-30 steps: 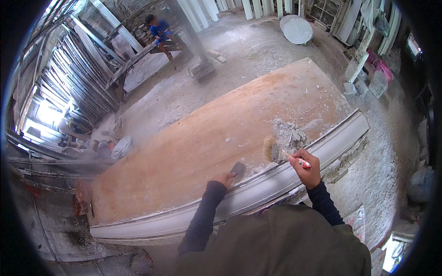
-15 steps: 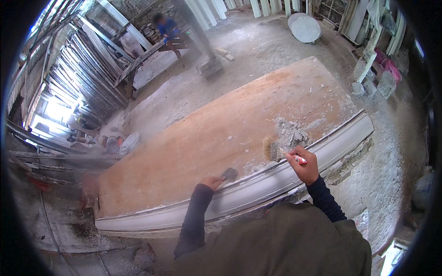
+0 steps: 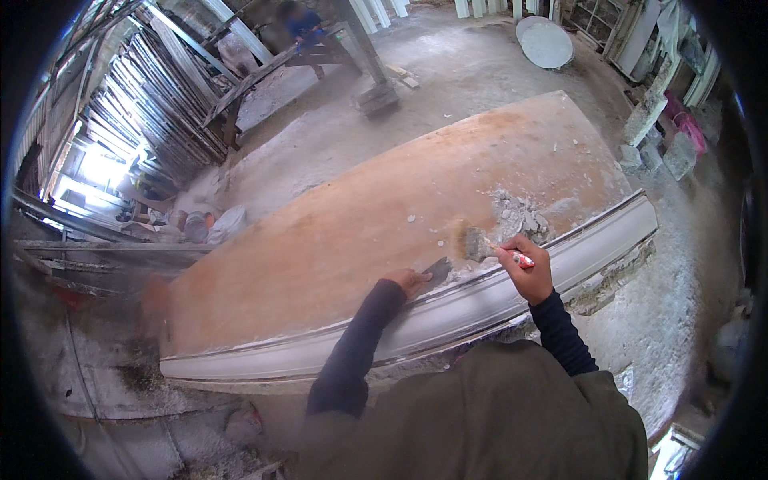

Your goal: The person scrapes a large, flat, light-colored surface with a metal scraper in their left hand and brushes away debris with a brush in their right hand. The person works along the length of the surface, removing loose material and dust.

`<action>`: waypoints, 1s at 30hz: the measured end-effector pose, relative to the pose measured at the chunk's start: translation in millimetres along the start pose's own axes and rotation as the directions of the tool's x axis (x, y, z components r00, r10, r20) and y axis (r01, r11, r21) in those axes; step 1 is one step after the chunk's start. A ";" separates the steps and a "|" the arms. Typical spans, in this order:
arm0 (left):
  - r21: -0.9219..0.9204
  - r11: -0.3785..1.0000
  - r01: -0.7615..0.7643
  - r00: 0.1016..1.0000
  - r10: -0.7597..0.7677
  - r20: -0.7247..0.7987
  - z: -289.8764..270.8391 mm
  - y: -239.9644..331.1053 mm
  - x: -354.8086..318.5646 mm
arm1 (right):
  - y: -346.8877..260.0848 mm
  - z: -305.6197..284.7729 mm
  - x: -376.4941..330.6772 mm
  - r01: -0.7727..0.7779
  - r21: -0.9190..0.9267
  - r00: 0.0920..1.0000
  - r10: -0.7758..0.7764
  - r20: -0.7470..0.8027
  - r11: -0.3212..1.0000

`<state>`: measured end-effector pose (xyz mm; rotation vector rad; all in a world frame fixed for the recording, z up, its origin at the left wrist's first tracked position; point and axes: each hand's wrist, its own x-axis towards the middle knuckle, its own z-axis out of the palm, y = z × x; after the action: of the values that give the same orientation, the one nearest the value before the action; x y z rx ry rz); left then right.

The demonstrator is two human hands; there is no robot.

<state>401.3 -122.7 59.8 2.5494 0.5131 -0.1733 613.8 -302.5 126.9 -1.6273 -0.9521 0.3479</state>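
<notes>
My right hand (image 3: 528, 270) is closed around the red-and-white handle of a wide paintbrush (image 3: 478, 245), whose pale bristles point left over the board. In my left hand (image 3: 408, 282) is a dark flat scraper blade (image 3: 438, 273), held low at the board's near edge, just left of the brush. Both hands work over a large orange-brown wooden board (image 3: 336, 232) dusted with white. A heap of grey-white plaster scraps (image 3: 520, 218) lies beyond the brush. Along the board's near edge runs a long white moulding (image 3: 448, 317) with a grooved profile.
Another person (image 3: 301, 28) in blue sits by a wooden bench (image 3: 260, 78) at the far left. A post (image 3: 368, 60) stands on the dusty floor beyond the board. White discs (image 3: 546, 44) lie at the back right, near broken slabs (image 3: 680, 156) and pink plastic (image 3: 690, 128).
My left hand has moved right and farther over the board with the scraper, closer to the brush. My right hand keeps its hold on the brush. The view has shifted slightly.
</notes>
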 end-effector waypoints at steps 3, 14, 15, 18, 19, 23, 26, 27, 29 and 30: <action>-0.095 0.983 -0.156 0.984 0.146 -0.106 11.0 -1.8 17.9 | 5.7 -7.8 -7.4 -0.063 0.002 0.998 0.063 -0.008 0.998; -0.037 0.999 0.031 0.974 -0.022 0.226 17.2 -59.4 3.4 | 13.7 -35.6 -20.6 -0.139 0.001 0.984 0.139 -0.111 0.990; -0.091 0.996 0.023 0.982 -0.006 0.187 38.7 -60.0 15.2 | 12.0 -34.7 -18.8 -0.134 -0.005 0.987 0.133 -0.091 0.991; -0.084 0.995 -0.060 0.986 0.072 0.149 37.3 -17.4 49.6 | 12.5 -33.3 -17.1 -0.144 -0.023 0.987 0.142 -0.073 0.989; -0.058 0.994 -0.094 0.984 0.101 0.146 31.4 -4.3 55.7 | 10.3 -34.0 -15.3 -0.123 -0.047 0.991 0.120 -0.067 0.991; -0.089 0.990 -0.106 0.989 0.114 0.091 23.6 -50.7 28.1 | -0.7 -43.6 -7.2 -0.071 -0.087 0.997 0.068 -0.044 0.994; 0.028 0.999 0.026 0.981 -0.031 0.193 1.1 -90.4 -12.5 | 3.2 -50.8 -5.4 -0.070 -0.071 0.997 0.067 -0.037 0.995; 0.110 0.991 0.072 0.964 -0.097 0.246 -10.3 -74.0 -17.6 | 6.1 -54.5 -6.5 -0.073 -0.072 0.997 0.071 -0.034 0.995; 0.133 0.991 -0.009 0.977 -0.019 0.211 -5.7 -65.1 -17.2 | 14.2 -59.3 -10.6 -0.083 -0.061 0.995 0.080 -0.052 0.995; 0.088 0.989 -0.115 0.989 0.106 0.103 14.7 -78.6 -18.1 | 15.3 -58.7 -9.1 -0.072 -0.046 0.997 0.070 -0.042 0.996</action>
<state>353.5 -74.3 14.0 2.6374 0.3321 -0.2866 653.7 -349.1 127.9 -1.7088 -0.8796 0.3415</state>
